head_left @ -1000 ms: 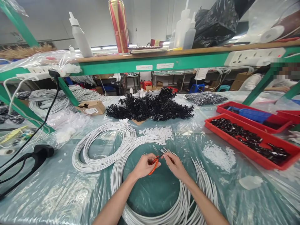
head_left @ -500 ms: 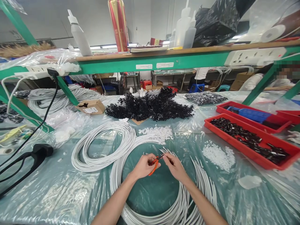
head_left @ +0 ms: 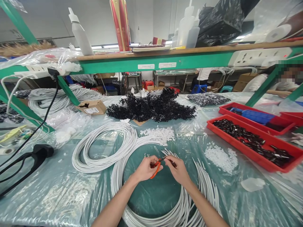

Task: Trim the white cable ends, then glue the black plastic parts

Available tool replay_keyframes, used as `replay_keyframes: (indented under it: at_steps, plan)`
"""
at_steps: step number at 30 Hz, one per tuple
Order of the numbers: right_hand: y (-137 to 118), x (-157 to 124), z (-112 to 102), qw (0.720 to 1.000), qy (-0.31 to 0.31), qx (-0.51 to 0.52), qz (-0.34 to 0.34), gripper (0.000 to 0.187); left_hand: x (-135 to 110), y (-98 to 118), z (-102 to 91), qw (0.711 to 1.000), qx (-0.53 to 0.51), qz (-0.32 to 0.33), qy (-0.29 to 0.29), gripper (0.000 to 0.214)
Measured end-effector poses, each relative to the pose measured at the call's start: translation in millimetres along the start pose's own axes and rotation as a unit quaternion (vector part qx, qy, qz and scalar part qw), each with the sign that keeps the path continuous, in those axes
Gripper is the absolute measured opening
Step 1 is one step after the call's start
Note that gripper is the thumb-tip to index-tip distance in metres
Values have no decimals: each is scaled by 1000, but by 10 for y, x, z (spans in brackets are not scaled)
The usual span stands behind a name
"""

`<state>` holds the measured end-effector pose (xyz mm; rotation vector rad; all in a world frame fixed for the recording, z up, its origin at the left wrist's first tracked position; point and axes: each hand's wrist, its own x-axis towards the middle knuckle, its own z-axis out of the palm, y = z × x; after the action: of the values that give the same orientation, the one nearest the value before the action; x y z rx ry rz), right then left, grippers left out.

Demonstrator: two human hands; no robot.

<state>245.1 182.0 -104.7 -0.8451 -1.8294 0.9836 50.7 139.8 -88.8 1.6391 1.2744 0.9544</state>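
Orange handles are showing at the centre of the head view, where the left hand [head_left: 147, 168] is curling its fingers round a hand tool [head_left: 155, 172] — pliers or snips, its head being too small to tell. Opposite it, the right hand [head_left: 177, 170] is pinching a small dark piece [head_left: 163, 159] between thumb and fingers, close to the tool's tip; its exact kind is staying unclear at this size.

Both hands are hovering over the ring of a large white cable coil [head_left: 117, 183], which is lying on the plastic-covered bench [head_left: 59, 192]. Loose cable ends [head_left: 205, 176] are fanning out to the right of the right hand, while a smaller white cable coil [head_left: 79, 154] is lying to the left, touching the large one.

White plastic bits are forming one pile [head_left: 158, 133] beyond the hands and another pile [head_left: 221, 157] to the right. Farther back, a heap of black-tipped parts [head_left: 151, 107] is spreading beside an opened cardboard box [head_left: 92, 108]. A red tray [head_left: 294, 162] is holding glossy black pieces [head_left: 227, 127] — behind it, a second red tray [head_left: 285, 127] is holding a blue object [head_left: 257, 116]. Above, a green-edged shelf [head_left: 180, 64] is carrying a white squeeze bottle [head_left: 81, 37] and a red-and-gold can [head_left: 120, 26].
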Motion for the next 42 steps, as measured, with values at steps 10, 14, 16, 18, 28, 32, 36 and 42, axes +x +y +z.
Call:
replay_keyframes:
  at_steps: [10,14,16,18,28,32,36,42]
  plan:
    - [35,-36,39,999,33,-9,13,37,9,-30,-13,1000,19,4,1,38]
    - [21,-35,27,999,30,-4,16,44,3,-33,-8,1000,26,9,-5,36]
    - [10,-25,4,1000,17,7,22,48,-1,-32,-10,999,31,12,-9,32]
    - [7,-9,-29,999,-4,27,33,52,-4,-30,-19,999,36,15,-13,29]
    - [51,47,-99,951,-184,210,132,68,-6,-44,-86,998,20,51,-34,18]
    - [23,28,-80,938,-208,240,141,68,-9,-53,-95,997,0,56,-44,19]
    - [34,28,-72,949,-188,226,113,64,-15,-65,-106,998,-14,42,-55,25]
    - [62,23,-58,977,-134,162,42,56,-13,-29,-131,997,-29,15,-64,31]
